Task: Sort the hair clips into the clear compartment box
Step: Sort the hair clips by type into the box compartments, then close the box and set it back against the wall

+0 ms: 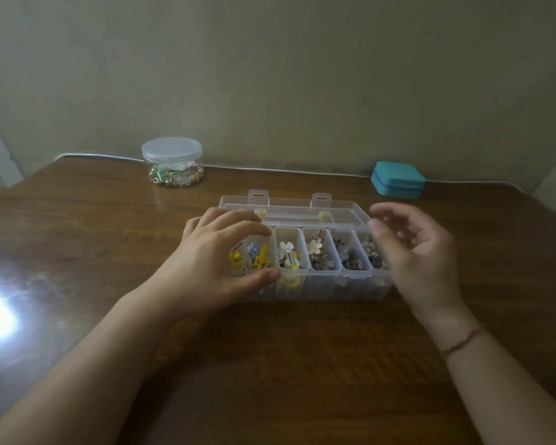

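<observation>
Wooden table (270,364): open compartment box (321,282) w/ clips, jar (172,162) maybe beads.

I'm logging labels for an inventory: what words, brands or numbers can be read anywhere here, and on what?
None can be read.
Clear box: no print visible on its lid or walls.
Round jar: lid plain, no label showing.
Teal case: plain on the sides that show.
Hair clips: shapes only, too small to show any marking.
</observation>
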`<state>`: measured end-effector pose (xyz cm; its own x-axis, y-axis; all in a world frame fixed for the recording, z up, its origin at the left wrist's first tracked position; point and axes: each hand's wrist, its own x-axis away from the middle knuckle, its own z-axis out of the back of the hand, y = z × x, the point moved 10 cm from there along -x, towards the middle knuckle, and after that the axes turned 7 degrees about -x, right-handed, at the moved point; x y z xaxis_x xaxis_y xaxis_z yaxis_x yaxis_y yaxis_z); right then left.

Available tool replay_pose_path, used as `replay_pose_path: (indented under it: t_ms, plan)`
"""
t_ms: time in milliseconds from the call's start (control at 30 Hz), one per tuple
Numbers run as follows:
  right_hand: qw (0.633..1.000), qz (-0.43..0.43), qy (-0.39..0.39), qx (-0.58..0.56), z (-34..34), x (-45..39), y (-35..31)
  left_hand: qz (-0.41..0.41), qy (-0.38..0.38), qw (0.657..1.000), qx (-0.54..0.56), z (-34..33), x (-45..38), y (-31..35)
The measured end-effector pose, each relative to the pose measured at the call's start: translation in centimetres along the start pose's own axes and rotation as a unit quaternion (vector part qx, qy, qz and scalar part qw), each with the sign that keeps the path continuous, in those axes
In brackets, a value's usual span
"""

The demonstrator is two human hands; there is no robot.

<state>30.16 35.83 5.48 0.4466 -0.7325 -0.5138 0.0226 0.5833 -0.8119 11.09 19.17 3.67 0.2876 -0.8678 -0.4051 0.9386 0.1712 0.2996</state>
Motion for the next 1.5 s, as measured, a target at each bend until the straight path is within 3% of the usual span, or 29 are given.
replay_pose_path:
  t_ms: [100,233,300,367,500,600,700,767,867,967,1100,1500]
  plan:
    - [0.985,-0.107,0.074,-0.11,2.1,-0.7,2.8,0.017,0.009,0.997,0.081,0.5,0.1,-0.4]
    - [0.945,-0.281,-0.025,-0.162,-0.5,0.2,7.3,0.152,0.089,0.96,0.215,1.2,0.4,-3.2]
    - [0.907,-0.329,-0.087,-0.247,-2.4,1.0,7.4,0.255,0.094,0.911,0.309,0.4,1.1,-5.2]
    - [0.879,-0.34,-0.113,-0.315,-3.2,1.3,6.8,0.308,0.06,0.844,0.436,-1.3,1.3,-5.6]
    - [0.826,-0.332,-0.122,-0.439,-3.4,1.2,6.5,0.286,0.118,0.723,0.618,-0.7,1.1,-4.8]
    - [0.813,-0.307,-0.107,-0.482,-2.9,0.7,5.8,0.229,0.147,0.689,0.672,0.6,0.8,-5.4]
    - [0.831,-0.281,-0.072,-0.475,-1.5,0.2,5.3,0.183,0.134,0.732,0.642,1.6,0.4,-4.9]
    - [0.858,-0.275,-0.087,-0.425,-1.1,0.3,5.1,0.141,0.121,0.788,0.587,2.2,0.1,-4.1]
    - [0.946,-0.18,-0.179,-0.202,-0.7,0.2,3.3,0.051,0.094,0.92,0.377,3.2,-0.1,-2.5]
    - [0.963,-0.083,-0.251,-0.045,-0.5,0.6,1.9,-0.015,0.011,0.983,0.185,2.5,0.4,-0.3]
    - [0.918,-0.078,-0.386,0.04,-1.8,2.7,1.5,-0.065,-0.022,0.994,0.088,1.4,0.6,1.4]
    - [0.923,-0.065,-0.348,0.152,-1.5,1.8,0.7,-0.07,-0.012,0.997,0.017,1.1,0.3,1.6]
